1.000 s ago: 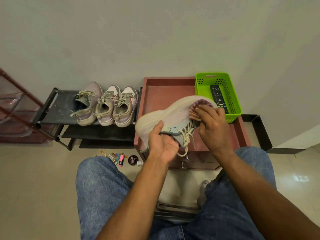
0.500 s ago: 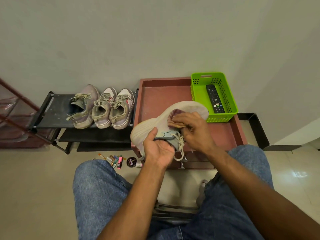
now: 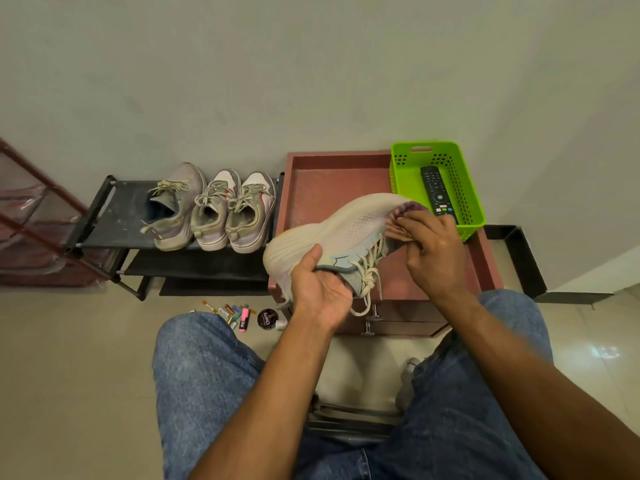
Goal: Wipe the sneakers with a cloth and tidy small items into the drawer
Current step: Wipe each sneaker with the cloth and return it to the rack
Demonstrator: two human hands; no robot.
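The sneaker (image 3: 346, 237) is gripped at its heel opening by the left hand (image 3: 320, 292) and held up on its side over the red cabinet (image 3: 332, 188). A small pinkish cloth (image 3: 398, 232) is pinched in the right hand (image 3: 434, 252) and pressed on the toe. Half a second ago the cloth was rubbed nearer the laces; now it has been slid out to the toe tip, so the wiping is likely nearing the end of this side. How much dirt is left cannot be told. Three more sneakers (image 3: 211, 209) are lined up on the black rack (image 3: 114, 216). The small items (image 3: 242, 315) are still scattered on the floor, and the drawer (image 3: 401, 322) is shut.
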